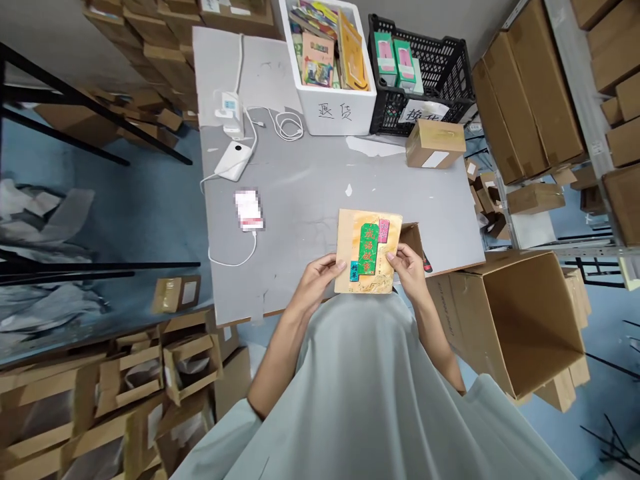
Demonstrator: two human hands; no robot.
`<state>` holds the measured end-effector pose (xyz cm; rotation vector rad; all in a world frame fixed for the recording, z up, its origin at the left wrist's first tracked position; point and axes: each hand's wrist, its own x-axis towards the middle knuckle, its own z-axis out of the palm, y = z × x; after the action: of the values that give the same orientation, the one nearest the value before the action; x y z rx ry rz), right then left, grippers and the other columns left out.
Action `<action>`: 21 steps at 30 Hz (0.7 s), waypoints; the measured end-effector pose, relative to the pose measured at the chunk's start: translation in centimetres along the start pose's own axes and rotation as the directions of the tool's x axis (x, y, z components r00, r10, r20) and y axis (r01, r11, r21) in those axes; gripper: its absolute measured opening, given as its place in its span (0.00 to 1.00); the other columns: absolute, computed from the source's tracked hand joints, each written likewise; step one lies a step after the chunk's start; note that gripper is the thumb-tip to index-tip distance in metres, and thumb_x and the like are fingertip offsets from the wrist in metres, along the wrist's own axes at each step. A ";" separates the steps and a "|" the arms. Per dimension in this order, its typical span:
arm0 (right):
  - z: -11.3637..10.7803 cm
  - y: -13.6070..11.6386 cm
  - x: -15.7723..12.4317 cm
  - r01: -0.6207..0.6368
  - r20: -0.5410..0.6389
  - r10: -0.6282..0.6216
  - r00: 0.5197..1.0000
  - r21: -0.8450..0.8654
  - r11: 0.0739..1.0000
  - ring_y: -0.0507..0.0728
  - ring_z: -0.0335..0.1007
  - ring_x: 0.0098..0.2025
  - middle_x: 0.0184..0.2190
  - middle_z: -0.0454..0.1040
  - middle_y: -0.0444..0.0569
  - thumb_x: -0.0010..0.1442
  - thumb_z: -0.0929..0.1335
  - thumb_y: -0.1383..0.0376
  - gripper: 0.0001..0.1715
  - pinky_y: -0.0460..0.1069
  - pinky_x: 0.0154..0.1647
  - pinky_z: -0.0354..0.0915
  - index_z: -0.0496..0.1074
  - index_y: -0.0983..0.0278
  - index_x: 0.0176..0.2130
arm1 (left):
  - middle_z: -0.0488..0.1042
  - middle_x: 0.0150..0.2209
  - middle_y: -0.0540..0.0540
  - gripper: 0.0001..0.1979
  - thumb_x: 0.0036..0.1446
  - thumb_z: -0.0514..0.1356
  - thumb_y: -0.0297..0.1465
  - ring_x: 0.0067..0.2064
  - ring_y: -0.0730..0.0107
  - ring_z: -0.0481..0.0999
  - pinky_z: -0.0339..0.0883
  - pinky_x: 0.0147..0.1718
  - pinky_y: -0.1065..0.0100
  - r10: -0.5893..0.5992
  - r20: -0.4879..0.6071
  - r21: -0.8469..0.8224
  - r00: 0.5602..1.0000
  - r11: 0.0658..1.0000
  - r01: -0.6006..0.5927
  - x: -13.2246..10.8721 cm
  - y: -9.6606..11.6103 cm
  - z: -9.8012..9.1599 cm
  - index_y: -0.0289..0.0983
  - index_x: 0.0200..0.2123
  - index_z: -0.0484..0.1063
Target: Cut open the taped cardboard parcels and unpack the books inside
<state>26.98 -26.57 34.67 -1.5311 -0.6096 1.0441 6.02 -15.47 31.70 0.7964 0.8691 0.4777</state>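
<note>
A yellow-orange book (369, 250) with a green title panel is held over the near edge of the grey table (300, 200), its cover facing up. My left hand (320, 277) grips its left edge, thumb on the cover. On the opposite edge, my right hand (407, 268) pinches the book the same way. Partly hidden behind the book and my right hand is a small open cardboard box (411, 235), with a red and black object (427, 263) beside it.
At the back stand a white bin (337, 110) of books and a black crate (447, 73) with green-pink boxes. A closed carton (435, 143), white power bank (235, 160), cables and a pixelated device (249, 210) lie on the table. A large open carton (530, 327) is at right.
</note>
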 end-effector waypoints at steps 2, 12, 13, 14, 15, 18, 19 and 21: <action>0.5 0.3 -0.6 -0.017 0.000 0.017 1.000 0.005 1.000 0.65 0.85 0.51 0.49 0.86 0.52 0.59 0.79 0.33 0.35 0.60 0.57 0.82 0.77 0.55 0.48 | 0.90 0.43 0.39 0.31 0.45 0.84 0.56 0.47 0.48 0.89 0.81 0.47 0.58 -0.043 0.028 -0.010 0.999 0.999 0.043 -0.1 0.2 -0.7 0.38 0.40 0.89; 0.5 1.0 -1.4 -0.087 0.017 0.087 0.996 0.041 0.995 0.63 0.84 0.45 0.45 0.85 0.49 0.58 0.79 0.31 0.35 0.55 0.44 0.81 0.72 0.54 0.43 | 0.90 0.45 0.37 0.30 0.47 0.83 0.54 0.45 0.47 0.90 0.82 0.43 0.58 -0.146 0.118 -0.040 0.982 0.988 0.152 0.5 -0.5 -1.5 0.38 0.44 0.89; 0.2 1.0 -1.2 -0.088 0.020 0.088 0.996 0.031 0.996 0.62 0.84 0.44 0.43 0.85 0.48 0.57 0.79 0.31 0.35 0.55 0.44 0.81 0.72 0.54 0.42 | 0.90 0.46 0.37 0.30 0.48 0.83 0.54 0.47 0.47 0.90 0.82 0.44 0.58 -0.136 0.109 -0.033 0.985 0.990 0.140 0.6 -0.8 -1.2 0.38 0.45 0.89; 0.0 1.0 -1.0 -0.087 0.022 0.087 0.996 0.027 0.996 0.61 0.83 0.42 0.42 0.85 0.48 0.57 0.79 0.31 0.35 0.55 0.43 0.80 0.72 0.55 0.40 | 0.90 0.47 0.38 0.31 0.48 0.82 0.54 0.48 0.48 0.90 0.82 0.46 0.58 -0.121 0.094 -0.025 0.988 0.992 0.124 0.8 -1.1 -0.8 0.39 0.46 0.89; -0.3 0.9 -0.8 -0.086 0.025 0.085 0.996 0.027 0.996 0.61 0.82 0.41 0.41 0.84 0.47 0.56 0.80 0.31 0.36 0.55 0.43 0.80 0.72 0.55 0.40 | 0.90 0.48 0.38 0.32 0.49 0.82 0.55 0.50 0.48 0.89 0.81 0.48 0.59 -0.103 0.070 -0.015 0.992 0.994 0.104 0.9 -1.5 -0.5 0.39 0.48 0.88; -0.8 1.0 0.0 -0.089 0.044 0.087 0.995 0.036 0.995 0.61 0.81 0.41 0.39 0.84 0.47 0.53 0.81 0.31 0.37 0.55 0.43 0.80 0.73 0.55 0.38 | 0.88 0.54 0.38 0.38 0.50 0.80 0.58 0.57 0.49 0.87 0.79 0.56 0.58 -0.011 -0.064 0.057 0.998 0.998 0.015 1.3 -2.5 0.4 0.39 0.56 0.84; -0.9 1.0 0.2 -0.092 0.051 0.090 0.995 0.041 0.995 0.61 0.81 0.41 0.39 0.83 0.47 0.52 0.82 0.31 0.37 0.55 0.43 0.81 0.74 0.55 0.38 | 0.86 0.57 0.37 0.40 0.51 0.79 0.58 0.59 0.50 0.85 0.78 0.59 0.57 0.044 -0.133 0.107 0.990 0.994 -0.029 1.3 -2.8 0.6 0.39 0.58 0.82; -1.2 0.9 0.5 -0.100 0.062 0.097 0.993 0.052 0.994 0.62 0.82 0.42 0.39 0.83 0.47 0.52 0.82 0.32 0.36 0.55 0.44 0.81 0.73 0.56 0.37 | 0.82 0.64 0.35 0.41 0.52 0.79 0.57 0.62 0.50 0.83 0.76 0.62 0.55 0.179 -0.252 0.240 0.951 0.963 -0.118 1.2 -3.2 1.2 0.40 0.61 0.80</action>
<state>28.13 -26.95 33.59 -1.4986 -0.5464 1.1764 7.88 -17.23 29.12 1.0237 1.1366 0.6417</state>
